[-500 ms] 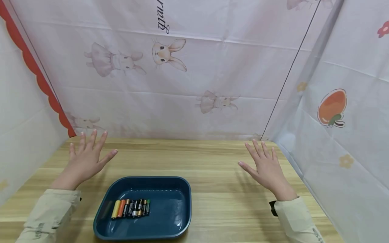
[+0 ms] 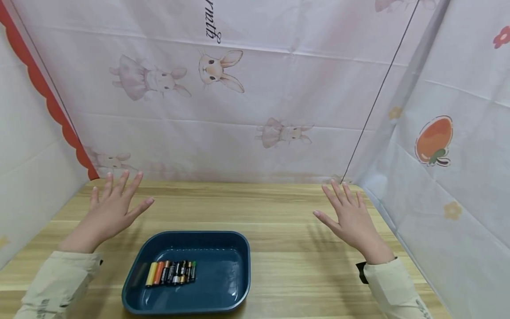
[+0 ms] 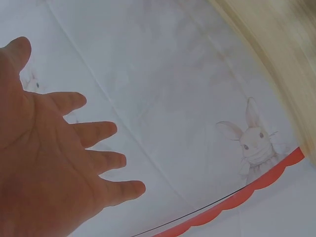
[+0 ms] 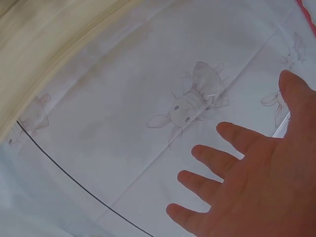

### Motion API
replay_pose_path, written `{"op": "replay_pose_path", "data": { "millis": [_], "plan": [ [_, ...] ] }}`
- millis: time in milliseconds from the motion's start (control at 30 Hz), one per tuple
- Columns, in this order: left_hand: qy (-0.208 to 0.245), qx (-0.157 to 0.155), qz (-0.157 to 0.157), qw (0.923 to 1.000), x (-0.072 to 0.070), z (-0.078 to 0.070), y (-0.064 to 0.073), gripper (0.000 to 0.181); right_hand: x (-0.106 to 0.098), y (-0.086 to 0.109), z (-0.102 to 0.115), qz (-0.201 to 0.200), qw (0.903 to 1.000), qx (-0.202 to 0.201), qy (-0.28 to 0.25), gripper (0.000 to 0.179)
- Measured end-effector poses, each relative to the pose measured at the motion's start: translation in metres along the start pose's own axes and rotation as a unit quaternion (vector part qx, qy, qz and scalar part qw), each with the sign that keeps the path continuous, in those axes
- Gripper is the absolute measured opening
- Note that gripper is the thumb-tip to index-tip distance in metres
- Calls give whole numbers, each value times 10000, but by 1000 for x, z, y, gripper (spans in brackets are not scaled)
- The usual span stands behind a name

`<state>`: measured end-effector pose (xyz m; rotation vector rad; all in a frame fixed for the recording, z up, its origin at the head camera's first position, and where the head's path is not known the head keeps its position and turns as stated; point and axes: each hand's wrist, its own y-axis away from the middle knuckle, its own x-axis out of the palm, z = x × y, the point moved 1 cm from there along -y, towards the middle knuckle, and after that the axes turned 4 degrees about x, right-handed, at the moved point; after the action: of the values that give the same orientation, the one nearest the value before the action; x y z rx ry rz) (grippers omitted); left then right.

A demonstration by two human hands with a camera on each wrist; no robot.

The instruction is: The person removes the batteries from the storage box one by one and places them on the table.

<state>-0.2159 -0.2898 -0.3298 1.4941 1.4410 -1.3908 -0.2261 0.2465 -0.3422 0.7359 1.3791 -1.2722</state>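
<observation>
My left hand (image 2: 109,215) is held over the left part of the table, fingers spread and nothing in it. Over the right part my right hand (image 2: 352,221) is spread the same way, also holding nothing. Both wrist views show bare palms, the left palm (image 3: 44,148) and the right palm (image 4: 261,187). A dark blue tray (image 2: 221,299) sits between the hands and closer to me, nearer the left one. Inside it, at its left, several batteries (image 2: 171,273) lie side by side in a row: one yellow, one orange, the others mostly black.
The wooden table (image 2: 287,257) ends against a rabbit-print cloth (image 2: 247,155) at the back. White cloth walls stand close on both sides, the left cloth (image 2: 32,168) and the right cloth (image 2: 422,199).
The forearms have shifted slightly outward, while both hands keep their spread pose. The tray and batteries stay in place.
</observation>
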Motion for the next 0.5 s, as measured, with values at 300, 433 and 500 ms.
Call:
{"op": "replay_pose_path", "data": {
  "millis": [300,433,500],
  "plan": [
    [-35,-6,130,9999,-7,-8,5,84,-5,3,1,-129,9998,-172,24,77],
    [-40,86,140,9999,-11,-12,8,83,-7,6,2,-208,9994,-278,58,76],
    [-51,155,166,9997,-12,-13,10,82,-8,6,3,-270,9990,-340,73,76]
  ]
}}
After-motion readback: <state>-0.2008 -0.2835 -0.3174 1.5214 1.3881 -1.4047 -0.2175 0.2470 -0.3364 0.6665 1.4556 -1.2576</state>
